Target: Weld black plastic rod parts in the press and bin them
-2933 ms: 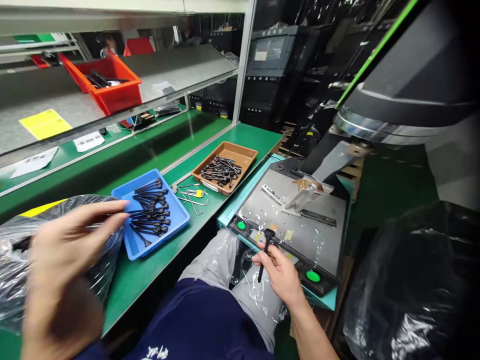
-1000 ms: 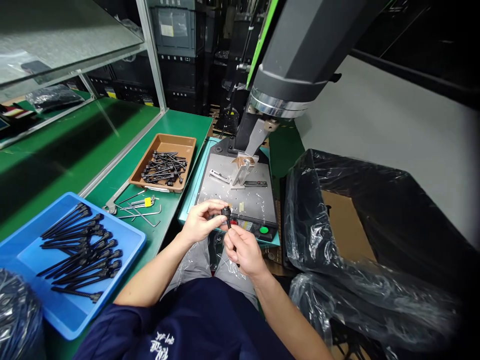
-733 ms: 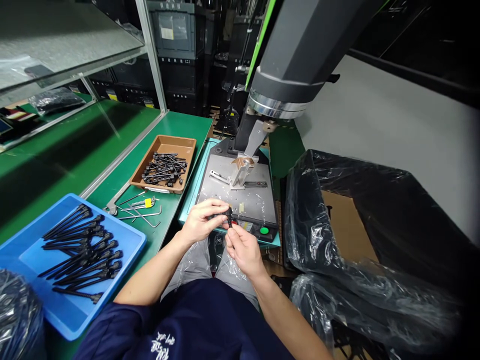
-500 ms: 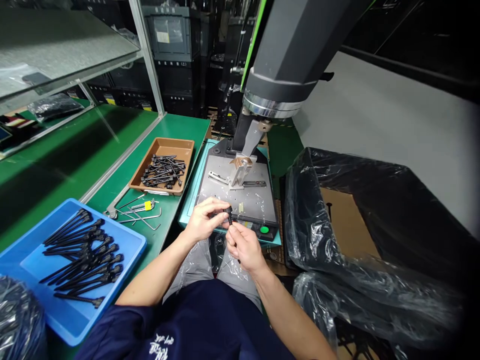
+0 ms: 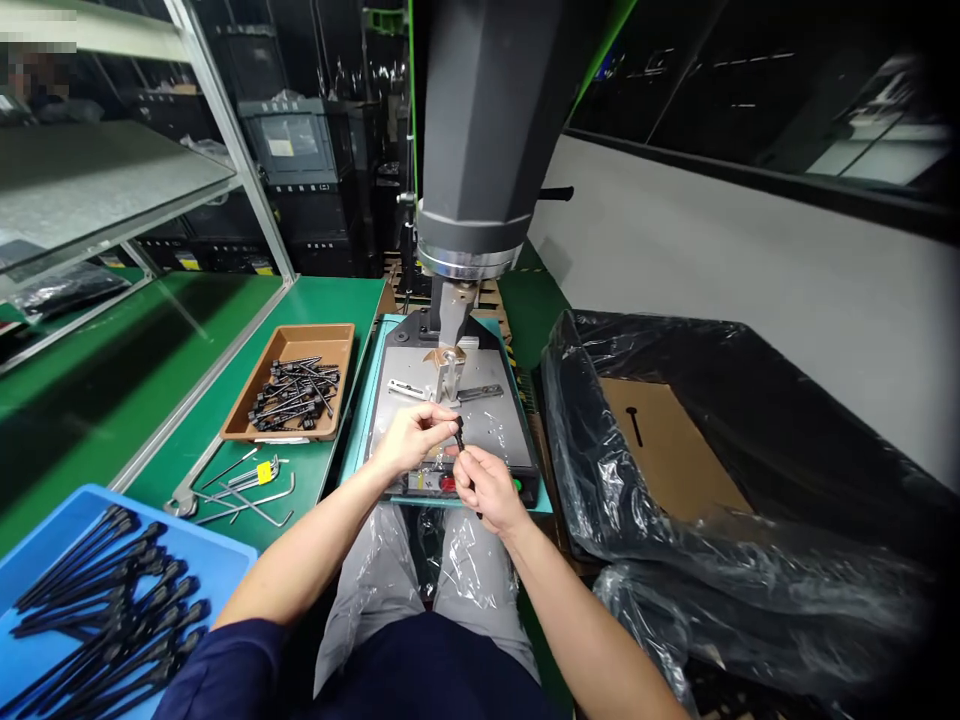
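Observation:
My left hand (image 5: 412,438) pinches the knobbed head of a black rod (image 5: 459,432) between thumb and fingertips. Below it, my right hand (image 5: 489,488) is wrapped round the rod's shaft, hiding most of its length. Both hands are above the front edge of a machine's grey base plate (image 5: 491,425). Just beyond them, a clear fixture block (image 5: 450,378) stands upright on the plate under the machine's metal horn (image 5: 454,315).
At left are a blue tray (image 5: 238,548) of black rods, a brown tray (image 5: 341,345) of smaller black rods, and hex keys (image 5: 255,495). A black-lined box (image 5: 566,440) at right holds cardboard with one black rod (image 5: 634,425). The machine head (image 5: 476,150) hangs overhead.
My view has shifted, so the machine and trays appear farther left and lower. Both hands still hold the black rod in nearly the same grip.

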The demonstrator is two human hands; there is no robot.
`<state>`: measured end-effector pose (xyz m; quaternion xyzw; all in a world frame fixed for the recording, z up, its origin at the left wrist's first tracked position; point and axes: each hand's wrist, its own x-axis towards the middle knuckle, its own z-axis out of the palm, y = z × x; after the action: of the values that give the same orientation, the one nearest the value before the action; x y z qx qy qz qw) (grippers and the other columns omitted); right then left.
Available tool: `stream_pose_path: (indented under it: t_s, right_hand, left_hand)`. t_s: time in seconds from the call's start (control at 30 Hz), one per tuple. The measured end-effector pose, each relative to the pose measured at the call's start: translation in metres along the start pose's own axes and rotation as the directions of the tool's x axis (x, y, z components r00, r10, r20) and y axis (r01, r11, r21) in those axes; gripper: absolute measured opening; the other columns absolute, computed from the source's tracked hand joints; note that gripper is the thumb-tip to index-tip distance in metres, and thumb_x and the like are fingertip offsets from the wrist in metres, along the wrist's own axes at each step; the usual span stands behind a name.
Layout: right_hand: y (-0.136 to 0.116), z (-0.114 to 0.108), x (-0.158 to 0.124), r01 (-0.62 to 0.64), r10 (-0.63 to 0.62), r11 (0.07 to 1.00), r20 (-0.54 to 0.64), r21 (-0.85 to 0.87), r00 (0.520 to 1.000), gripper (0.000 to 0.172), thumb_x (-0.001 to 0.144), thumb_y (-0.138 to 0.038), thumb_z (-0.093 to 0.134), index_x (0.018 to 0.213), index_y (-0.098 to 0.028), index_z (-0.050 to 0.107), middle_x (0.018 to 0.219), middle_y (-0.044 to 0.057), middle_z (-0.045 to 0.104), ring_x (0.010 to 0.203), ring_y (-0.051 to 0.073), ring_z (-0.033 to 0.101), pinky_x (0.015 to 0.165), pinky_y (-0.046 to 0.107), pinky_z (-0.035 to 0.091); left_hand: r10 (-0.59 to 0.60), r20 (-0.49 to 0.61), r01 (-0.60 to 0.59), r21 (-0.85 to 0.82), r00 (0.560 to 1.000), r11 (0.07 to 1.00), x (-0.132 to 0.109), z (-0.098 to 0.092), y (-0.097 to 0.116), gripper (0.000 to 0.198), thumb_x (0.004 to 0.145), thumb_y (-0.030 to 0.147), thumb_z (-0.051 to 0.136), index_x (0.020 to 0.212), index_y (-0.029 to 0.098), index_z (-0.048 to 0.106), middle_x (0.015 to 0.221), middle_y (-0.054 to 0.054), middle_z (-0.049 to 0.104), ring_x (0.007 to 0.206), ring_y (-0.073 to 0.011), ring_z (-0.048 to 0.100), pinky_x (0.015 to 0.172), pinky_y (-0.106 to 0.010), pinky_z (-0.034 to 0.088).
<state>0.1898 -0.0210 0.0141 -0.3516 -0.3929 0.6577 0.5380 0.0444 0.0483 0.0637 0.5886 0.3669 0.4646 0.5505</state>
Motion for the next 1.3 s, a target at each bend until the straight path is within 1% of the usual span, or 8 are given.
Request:
stream_pose_path:
  t_s: [0.27, 0.37, 0.47, 0.6, 0.8, 1.0, 1.13, 1.3]
  right_hand:
    - [-0.001, -0.025, 0.046, 0.059, -0.062, 0.985, -0.013, -0.162, 0.998, 0.044, 0.085, -0.059, 0.062, 0.098, -0.017, 0.063, 0.06, -0.005, 0.047, 0.041, 0.008, 0.037, 0.037, 0.019, 0.026]
    - [-0.005, -0.037, 0.064, 0.149, -0.172, 0.92, -0.031, -0.363, 0.985, 0.044, 0.085, -0.057, 0.06, 0.102, -0.018, 0.066, 0.074, 0.002, 0.061, 0.06, 0.016, 0.056, 0.053, 0.027, 0.047]
    - [-0.002, -0.056, 0.072, 0.177, -0.284, 0.835, -0.134, -0.521, 0.949, 0.05, 0.082, -0.055, 0.063, 0.116, -0.019, 0.064, 0.101, 0.008, 0.068, 0.089, 0.024, 0.063, 0.08, 0.036, 0.052]
    - [0.02, -0.082, 0.06, 0.094, -0.204, 0.859, -0.168, -0.502, 0.965, 0.053, 0.085, -0.054, 0.061, 0.123, -0.017, 0.061, 0.1, 0.009, 0.07, 0.096, 0.026, 0.065, 0.089, 0.041, 0.05]
    - [0.046, -0.099, 0.024, -0.055, -0.028, 0.941, -0.24, -0.335, 0.97, 0.062, 0.076, -0.064, 0.067, 0.114, -0.015, 0.063, 0.086, 0.01, 0.07, 0.083, 0.026, 0.067, 0.076, 0.038, 0.053]
    - [0.051, -0.111, 0.0, -0.104, 0.019, 0.951, -0.28, -0.291, 0.96, 0.068, 0.074, -0.068, 0.068, 0.114, -0.014, 0.061, 0.085, 0.009, 0.068, 0.075, 0.023, 0.065, 0.068, 0.035, 0.051]
    - [0.055, -0.116, -0.011, -0.134, 0.045, 0.951, -0.303, -0.278, 0.952, 0.066, 0.076, -0.068, 0.067, 0.114, -0.014, 0.062, 0.086, 0.009, 0.068, 0.076, 0.023, 0.064, 0.069, 0.034, 0.05]
    - [0.063, -0.116, -0.018, -0.15, 0.062, 0.953, -0.318, -0.262, 0.946, 0.064, 0.075, -0.067, 0.068, 0.112, -0.015, 0.063, 0.086, 0.01, 0.068, 0.075, 0.023, 0.063, 0.068, 0.034, 0.049]
  left_hand:
    - [-0.184, 0.014, 0.185, -0.122, 0.983, 0.975, 0.049, -0.003, -0.015, 0.035, 0.054, 0.035, 0.088, 0.078, 0.014, 0.073, 0.079, -0.004, 0.072, 0.07, -0.0141, 0.064, 0.073, -0.031, 0.053]
    - [-0.13, -0.031, 0.127, -0.081, 0.991, 0.988, 0.069, -0.008, -0.018, 0.035, 0.051, 0.034, 0.089, 0.075, 0.014, 0.073, 0.084, -0.006, 0.074, 0.075, -0.0174, 0.067, 0.077, -0.034, 0.054]
    - [0.043, -0.113, -0.041, 0.021, 0.993, 0.999, 0.09, -0.014, -0.019, 0.03, 0.056, 0.036, 0.087, 0.075, 0.015, 0.074, 0.088, -0.008, 0.075, 0.085, -0.0209, 0.068, 0.085, -0.038, 0.053]
    - [0.182, -0.125, -0.162, 0.156, 0.975, 0.974, 0.111, -0.018, -0.025, 0.026, 0.061, 0.036, 0.083, 0.076, 0.016, 0.075, 0.089, -0.009, 0.075, 0.093, -0.0237, 0.068, 0.093, -0.041, 0.051]
    - [0.234, -0.079, -0.198, 0.314, 0.969, 0.929, 0.131, -0.021, -0.036, 0.02, 0.069, 0.033, 0.078, 0.081, 0.017, 0.076, 0.097, -0.01, 0.075, 0.099, -0.0238, 0.067, 0.098, -0.042, 0.048]
    - [0.289, 0.009, -0.249, 0.531, 0.957, 0.81, 0.142, -0.026, -0.028, 0.011, 0.072, 0.025, 0.074, 0.08, 0.019, 0.076, 0.086, -0.007, 0.074, 0.089, -0.0207, 0.065, 0.086, -0.036, 0.05]
    - [0.271, 0.021, -0.237, 0.55, 0.962, 0.8, 0.147, -0.03, -0.028, 0.01, 0.072, 0.022, 0.071, 0.08, 0.019, 0.076, 0.084, -0.006, 0.072, 0.087, -0.0197, 0.064, 0.081, -0.032, 0.05]
    - [0.316, 0.008, -0.272, 0.531, 0.949, 0.803, 0.15, -0.029, -0.035, 0.009, 0.071, 0.022, 0.07, 0.077, 0.019, 0.076, 0.08, -0.005, 0.072, 0.085, -0.0195, 0.064, 0.081, -0.032, 0.049]
